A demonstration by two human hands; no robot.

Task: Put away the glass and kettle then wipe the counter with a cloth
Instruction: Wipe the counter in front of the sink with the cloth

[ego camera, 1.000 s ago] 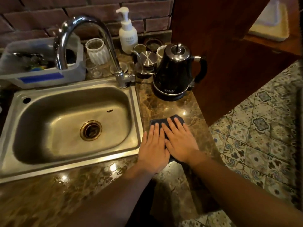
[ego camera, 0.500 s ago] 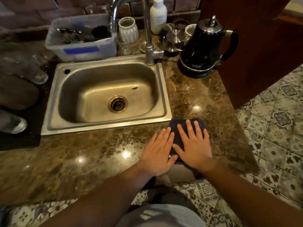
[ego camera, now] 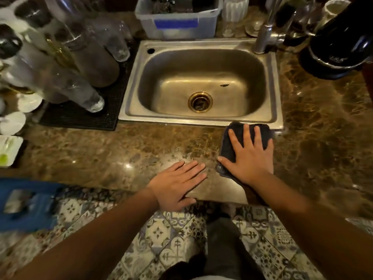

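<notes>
Head view: right hand (ego camera: 249, 158) spread flat on dark folded cloth (ego camera: 229, 145); left hand (ego camera: 177, 184) flat, empty

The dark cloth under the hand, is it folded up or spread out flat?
Folded. The cloth is a compact thick pad under the right hand, layered edges showing at its near corner.
</notes>
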